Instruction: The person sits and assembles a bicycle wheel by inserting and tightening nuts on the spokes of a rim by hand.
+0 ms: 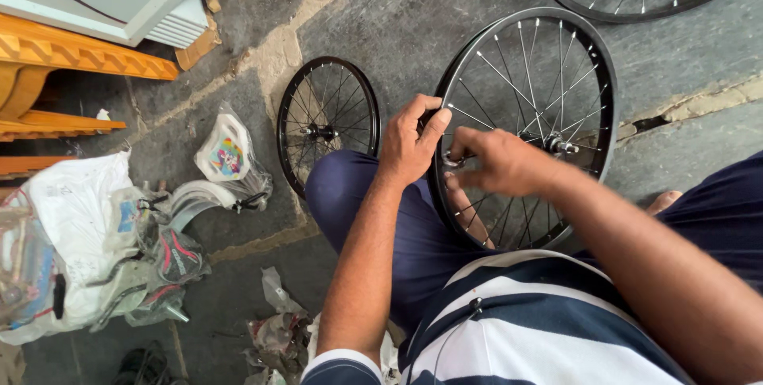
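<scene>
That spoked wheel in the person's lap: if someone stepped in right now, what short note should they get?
Left hand: grip closed on the black rim of the wheel, steadying it upright against the knee.
Right hand: fingers pinched among the spokes near the rim; what they hold is hidden.
A smaller wheel stands behind the knee, untouched.
How far the spoke work has got cannot be told.

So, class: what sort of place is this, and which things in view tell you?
Probably a bicycle repair or assembly workshop, worked on the floor. The left hand and right hand work a spoked bicycle wheel; a smaller wheel and bagged mudguards lie on the stone floor.
</scene>
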